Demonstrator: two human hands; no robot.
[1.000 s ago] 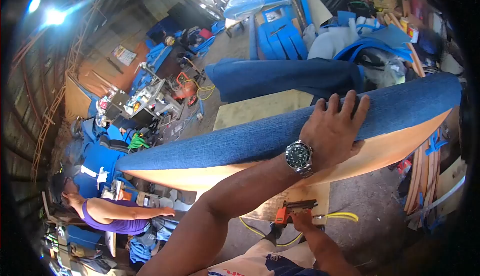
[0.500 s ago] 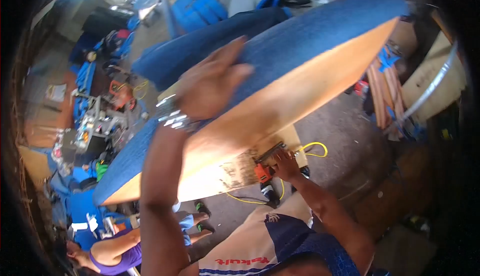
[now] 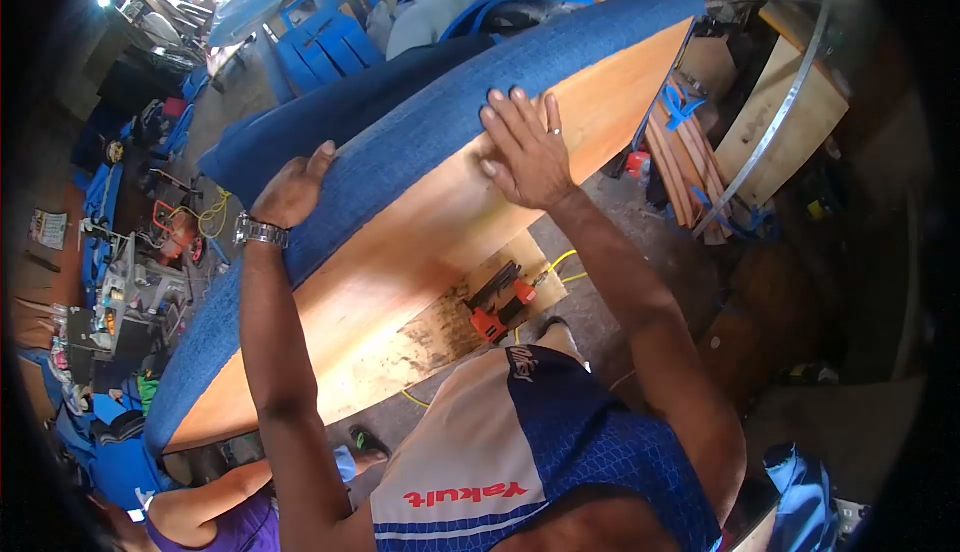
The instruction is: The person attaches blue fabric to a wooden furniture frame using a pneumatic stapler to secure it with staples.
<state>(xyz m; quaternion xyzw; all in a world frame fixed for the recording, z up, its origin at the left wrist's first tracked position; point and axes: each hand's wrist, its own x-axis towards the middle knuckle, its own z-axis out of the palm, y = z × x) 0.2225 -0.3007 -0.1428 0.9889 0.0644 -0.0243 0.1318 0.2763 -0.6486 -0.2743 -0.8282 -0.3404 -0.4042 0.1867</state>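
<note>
A long curved panel, padded in blue denim-like fabric along its upper side and bare wood on the side facing me, stands tilted across the view. My left hand, with a metal watch at the wrist, grips over the panel's padded edge; some of its fingers are hidden behind it. My right hand lies with fingers spread across the seam between fabric and wood. Below the panel, an orange-and-black staple gun rests on a stained plywood board, untouched by either hand.
A yellow air hose runs from the staple gun. At lower left is another person in a purple top. Wood strips and a pale board stand at right. Tools and scraps clutter the left side.
My right hand has let go of the staple gun and moved up onto the panel. My left hand has moved left along the padded edge. The whole view has shifted.
</note>
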